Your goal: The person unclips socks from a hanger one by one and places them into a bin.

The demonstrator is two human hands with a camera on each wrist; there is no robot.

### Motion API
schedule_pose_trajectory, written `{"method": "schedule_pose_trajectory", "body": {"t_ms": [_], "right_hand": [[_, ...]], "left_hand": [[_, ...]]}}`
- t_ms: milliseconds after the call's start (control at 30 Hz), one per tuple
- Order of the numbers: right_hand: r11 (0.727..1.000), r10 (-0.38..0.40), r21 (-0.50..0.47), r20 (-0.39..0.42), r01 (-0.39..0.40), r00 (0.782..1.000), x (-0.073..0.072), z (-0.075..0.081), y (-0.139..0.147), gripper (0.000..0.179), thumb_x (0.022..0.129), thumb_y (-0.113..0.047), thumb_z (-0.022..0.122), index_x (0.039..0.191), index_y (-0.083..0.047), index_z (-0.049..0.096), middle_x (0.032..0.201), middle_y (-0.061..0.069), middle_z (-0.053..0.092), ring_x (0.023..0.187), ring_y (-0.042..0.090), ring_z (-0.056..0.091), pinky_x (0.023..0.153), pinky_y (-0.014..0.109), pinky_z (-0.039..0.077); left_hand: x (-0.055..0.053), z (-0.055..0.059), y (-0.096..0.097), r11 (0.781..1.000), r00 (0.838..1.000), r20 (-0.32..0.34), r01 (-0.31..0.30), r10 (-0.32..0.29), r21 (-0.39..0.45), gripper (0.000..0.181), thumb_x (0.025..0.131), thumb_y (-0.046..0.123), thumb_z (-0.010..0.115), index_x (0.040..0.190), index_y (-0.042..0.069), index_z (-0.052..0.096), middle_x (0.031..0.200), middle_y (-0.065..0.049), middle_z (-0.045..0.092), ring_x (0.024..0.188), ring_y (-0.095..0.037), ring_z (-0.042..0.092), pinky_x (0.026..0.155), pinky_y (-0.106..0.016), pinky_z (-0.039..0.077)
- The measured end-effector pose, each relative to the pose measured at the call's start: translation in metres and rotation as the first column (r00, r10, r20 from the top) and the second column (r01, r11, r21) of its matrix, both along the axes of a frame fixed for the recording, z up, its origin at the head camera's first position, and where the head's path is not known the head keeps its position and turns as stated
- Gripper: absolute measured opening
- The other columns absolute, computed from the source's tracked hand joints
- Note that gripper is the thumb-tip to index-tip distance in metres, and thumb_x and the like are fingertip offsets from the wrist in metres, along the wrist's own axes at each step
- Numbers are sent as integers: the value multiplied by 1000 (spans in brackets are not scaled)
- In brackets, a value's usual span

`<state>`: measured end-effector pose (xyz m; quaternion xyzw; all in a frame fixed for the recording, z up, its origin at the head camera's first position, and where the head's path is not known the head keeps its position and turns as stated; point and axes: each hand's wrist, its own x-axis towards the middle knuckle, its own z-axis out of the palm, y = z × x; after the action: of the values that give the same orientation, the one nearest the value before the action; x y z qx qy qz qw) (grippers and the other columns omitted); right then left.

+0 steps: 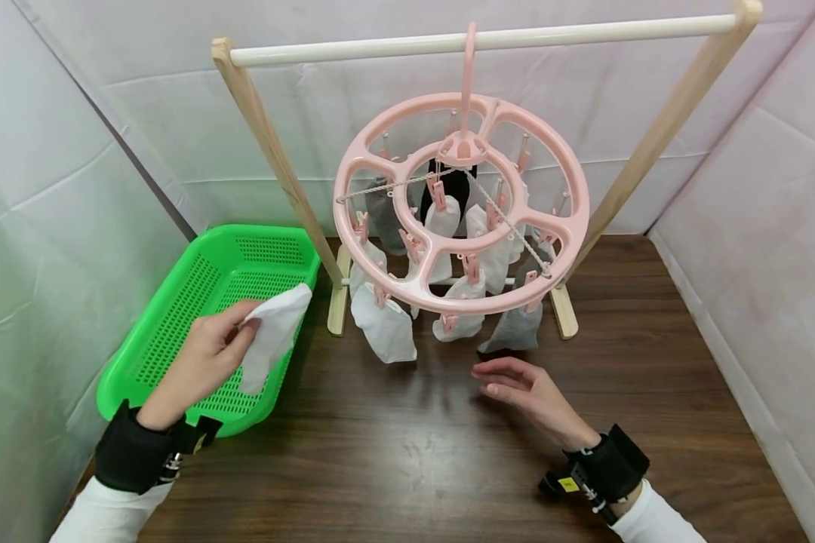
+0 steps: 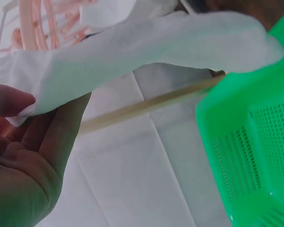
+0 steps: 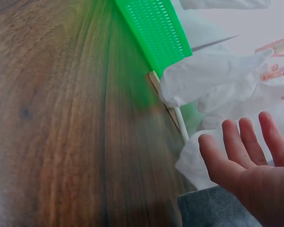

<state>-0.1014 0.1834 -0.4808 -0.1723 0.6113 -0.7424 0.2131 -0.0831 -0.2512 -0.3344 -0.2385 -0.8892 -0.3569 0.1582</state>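
Between thumb and fingers, my left hand (image 1: 212, 348) pinches a white sock (image 1: 272, 339) over the right side of a green basket (image 1: 118, 369). The left wrist view shows the sock (image 2: 146, 45) stretching sideways from the thumb. My right hand (image 1: 526, 392) holds nothing; its fingers are loosely extended above the table, just below a grey sock (image 1: 518, 328). A pink round clip hanger (image 1: 353, 181) carries several white, grey and black socks on its pegs. In the right wrist view, the hanging white socks (image 3: 203, 78) lie beyond the right fingers.
A white rail (image 1: 353, 50) on wooden posts (image 1: 265, 143) bears the hanger by its hook. The posts' feet (image 1: 564, 311) stand on the dark wooden table (image 1: 407, 452). White cloth walls (image 1: 754, 226) enclose the back and sides.
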Motion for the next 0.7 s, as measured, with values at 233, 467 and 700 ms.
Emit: {"method": "schedule_pose_trajectory", "body": {"t_ms": [233, 467, 700], "right_hand": [[998, -10, 64, 51, 6, 999, 7, -3, 0, 38, 95, -6, 61, 128, 10, 50, 131, 24, 52, 119, 37, 53, 96, 50, 41], [997, -8, 76, 90, 1, 996, 11, -4, 2, 40, 95, -7, 61, 128, 12, 49, 131, 23, 52, 120, 36, 53, 97, 48, 41], [997, -20, 71, 114, 12, 993, 14, -9, 3, 38, 95, -7, 62, 126, 12, 50, 130, 25, 52, 119, 35, 53, 97, 46, 43]], "left_hand": [[-14, 9, -17, 1000, 1000, 22, -12, 13, -23, 29, 92, -13, 52, 117, -2, 63, 64, 0, 51, 46, -4, 33, 42, -21, 28], [-22, 5, -38, 997, 992, 108, -71, 68, 21, 25, 96, -9, 49, 116, -3, 62, 90, -20, 65, 61, -7, 50, 49, -20, 35], [-24, 0, -53, 991, 971, 213, -122, 108, 53, 24, 100, -1, 45, 120, -6, 57, 104, -25, 61, 74, -6, 55, 56, -21, 39]]}}
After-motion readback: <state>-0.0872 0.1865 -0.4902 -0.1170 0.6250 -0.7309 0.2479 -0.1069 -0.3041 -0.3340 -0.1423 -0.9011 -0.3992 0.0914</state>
